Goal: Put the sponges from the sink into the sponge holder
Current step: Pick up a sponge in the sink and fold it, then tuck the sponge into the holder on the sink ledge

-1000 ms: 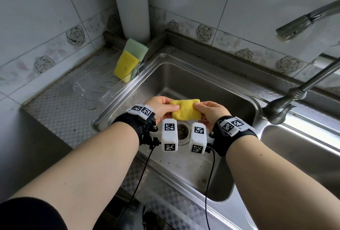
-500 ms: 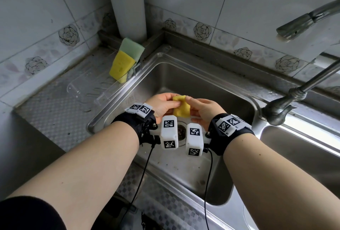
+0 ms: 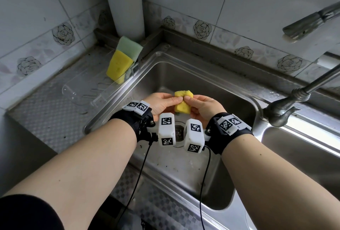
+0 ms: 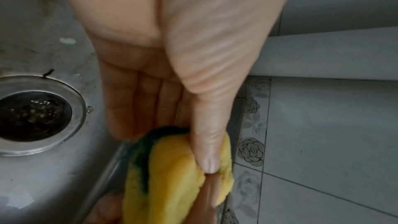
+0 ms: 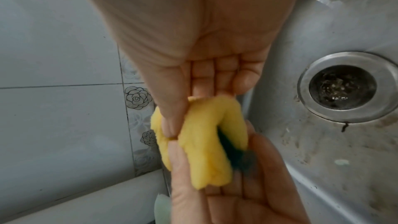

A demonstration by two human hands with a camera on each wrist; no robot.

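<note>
I pinch the folded sponge (image 3: pixel 182 103) with left hand (image 3: pixel 161 103) and right hand (image 3: pixel 202 107) over the sink (image 3: pixel 211 82); loosening my fingers could drop it back in

Tap (image 3: pixel 311 21) cut off; fingertips (image 3: pixel 187 98) behind sponge (image 3: pixel 182 107)

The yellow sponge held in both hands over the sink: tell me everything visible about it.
The yellow sponge is soft foam with a dark green scouring layer on one face, seen in both wrist views. It is folded and squeezed, green side inward. The left hand and right hand each pinch it, thumbs meeting on top, fingers beneath. It hangs above the sink basin, near the drain, touching nothing but the hands.
</note>
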